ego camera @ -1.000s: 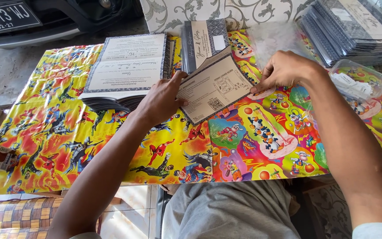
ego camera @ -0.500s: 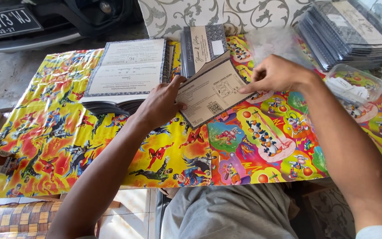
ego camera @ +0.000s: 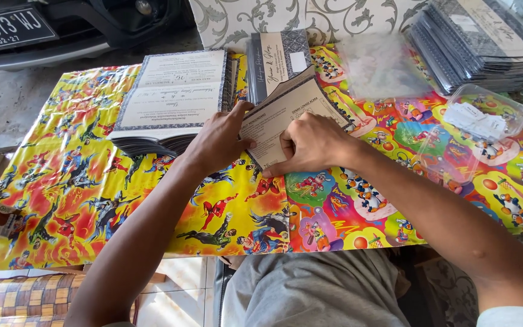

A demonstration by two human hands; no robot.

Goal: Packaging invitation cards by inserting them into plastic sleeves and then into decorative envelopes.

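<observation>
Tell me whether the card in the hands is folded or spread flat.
Partly folded: the card shows a raised flap along its top edge, pinched between left hand and right hand.

The right hand (ego camera: 313, 145) is coming in from the right onto the folded card (ego camera: 286, 118), now pressing it down. The left hand (ego camera: 219, 142) is shifting slightly, thumb on the card's left edge.

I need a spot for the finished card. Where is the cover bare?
Bare: the colourful cover left of the left hand, below the open card stack; also the near edge below the right hand. Crowded: top right, with the dark card pile and clear tub.
</observation>
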